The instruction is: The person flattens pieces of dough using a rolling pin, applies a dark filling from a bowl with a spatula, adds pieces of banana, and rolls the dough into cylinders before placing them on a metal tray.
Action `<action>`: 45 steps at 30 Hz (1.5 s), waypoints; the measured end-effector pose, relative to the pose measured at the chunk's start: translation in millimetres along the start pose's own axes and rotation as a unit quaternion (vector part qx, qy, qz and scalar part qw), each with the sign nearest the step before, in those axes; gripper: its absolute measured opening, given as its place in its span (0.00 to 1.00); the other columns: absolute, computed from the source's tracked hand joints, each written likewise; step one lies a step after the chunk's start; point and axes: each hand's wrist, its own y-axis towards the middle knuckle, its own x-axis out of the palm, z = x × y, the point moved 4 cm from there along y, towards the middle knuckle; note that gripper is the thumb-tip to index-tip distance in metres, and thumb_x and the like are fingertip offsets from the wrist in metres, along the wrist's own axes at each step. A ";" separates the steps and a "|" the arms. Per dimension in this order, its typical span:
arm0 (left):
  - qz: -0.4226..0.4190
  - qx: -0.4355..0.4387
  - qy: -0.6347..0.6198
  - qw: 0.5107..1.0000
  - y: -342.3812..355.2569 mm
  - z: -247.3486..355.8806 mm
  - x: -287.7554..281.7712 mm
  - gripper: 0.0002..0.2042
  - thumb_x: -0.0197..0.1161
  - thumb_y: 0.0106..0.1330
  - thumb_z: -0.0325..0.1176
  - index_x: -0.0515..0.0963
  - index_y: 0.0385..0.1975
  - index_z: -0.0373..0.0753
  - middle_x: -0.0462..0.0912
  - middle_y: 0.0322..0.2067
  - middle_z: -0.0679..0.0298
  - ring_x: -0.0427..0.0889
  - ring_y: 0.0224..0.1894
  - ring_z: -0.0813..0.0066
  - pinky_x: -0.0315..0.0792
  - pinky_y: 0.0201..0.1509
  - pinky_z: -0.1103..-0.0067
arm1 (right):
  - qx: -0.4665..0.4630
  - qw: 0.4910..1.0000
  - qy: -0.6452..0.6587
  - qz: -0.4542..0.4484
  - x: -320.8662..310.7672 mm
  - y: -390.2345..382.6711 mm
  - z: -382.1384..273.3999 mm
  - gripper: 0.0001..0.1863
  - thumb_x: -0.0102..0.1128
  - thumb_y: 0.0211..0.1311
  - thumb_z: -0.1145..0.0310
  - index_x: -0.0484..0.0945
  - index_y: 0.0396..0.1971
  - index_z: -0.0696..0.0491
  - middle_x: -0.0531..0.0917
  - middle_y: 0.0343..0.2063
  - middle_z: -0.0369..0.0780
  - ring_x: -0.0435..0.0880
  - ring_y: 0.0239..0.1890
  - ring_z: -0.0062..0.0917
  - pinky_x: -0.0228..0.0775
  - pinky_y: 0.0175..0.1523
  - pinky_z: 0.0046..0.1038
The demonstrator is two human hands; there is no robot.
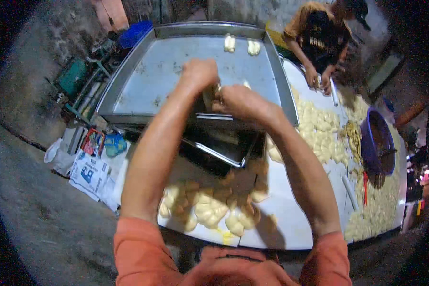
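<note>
Both hands are over the near part of a large metal tray. My left hand is closed, knuckles up, and slightly blurred. Beside it, to the right and a little nearer, my right hand is closed too. Something small and dim shows between them, too blurred to name. In the tray's far right part lie two pale shaped dough pieces, a left one and a right one. Another pale bit peeks out behind my right hand. Below the tray's near edge sits a dark pan with a shiny rim.
Dough lumps lie on the white table near me. More dough spreads along the right, beside a purple basin. Another person handles something at the far right. Packages and green machinery are left.
</note>
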 end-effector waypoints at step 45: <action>0.079 -0.336 -0.445 0.826 -429.0 112.3 135.6 0.15 0.67 0.75 0.32 0.83 0.56 0.31 0.89 0.44 0.58 0.86 0.44 0.77 0.83 0.46 0.77 | 0.202 0.978 -0.034 -0.032 214.8 -510.3 92.7 0.49 0.49 0.71 0.33 0.55 0.79 0.53 0.54 0.80 0.46 0.49 0.83 0.39 0.26 0.81 0.61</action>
